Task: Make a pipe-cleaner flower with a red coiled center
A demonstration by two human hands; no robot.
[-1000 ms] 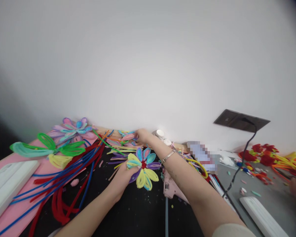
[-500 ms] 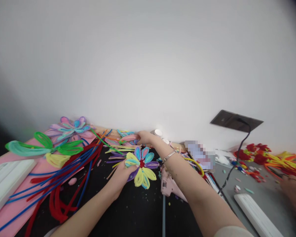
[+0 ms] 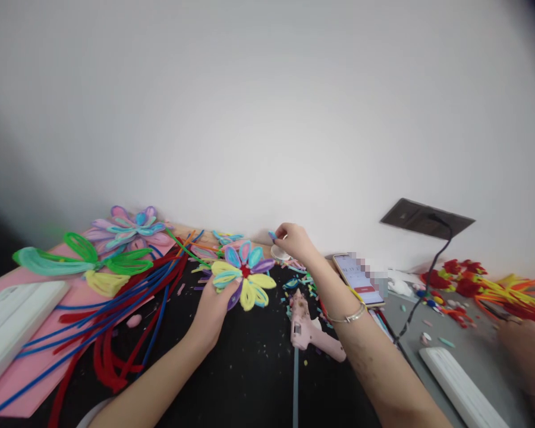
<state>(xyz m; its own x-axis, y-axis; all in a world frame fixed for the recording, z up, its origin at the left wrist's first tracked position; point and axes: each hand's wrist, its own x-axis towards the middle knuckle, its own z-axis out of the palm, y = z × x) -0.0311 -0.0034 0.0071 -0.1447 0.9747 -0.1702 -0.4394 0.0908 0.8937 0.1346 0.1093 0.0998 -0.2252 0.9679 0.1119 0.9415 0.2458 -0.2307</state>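
A many-petalled pipe-cleaner flower (image 3: pixel 245 272) with a red centre is held by my left hand (image 3: pixel 214 306) at its left side, above the black table surface (image 3: pixel 245 368). My right hand (image 3: pixel 294 241) is raised near the wall, its fingertips pinching a small blue piece (image 3: pixel 272 235). Just below those fingers sits a round white container (image 3: pixel 280 252). The pink glue gun (image 3: pixel 310 330) lies beneath my right forearm, among small coloured scraps (image 3: pixel 296 282).
Blue pipe cleaners (image 3: pixel 111 321) and two larger flowers lie left on pink sheets (image 3: pixel 40 386), beside a white block (image 3: pixel 18 327). Right are a phone (image 3: pixel 361 279), a black cable (image 3: pixel 432 267), a white bar (image 3: pixel 459 386) and another person's hand (image 3: pixel 524 339) by yellow and red pipe cleaners.
My right hand has moved right and up from the pile of pipe cleaners and now has a small blue piece. My left hand and the flower have shifted slightly left and up.
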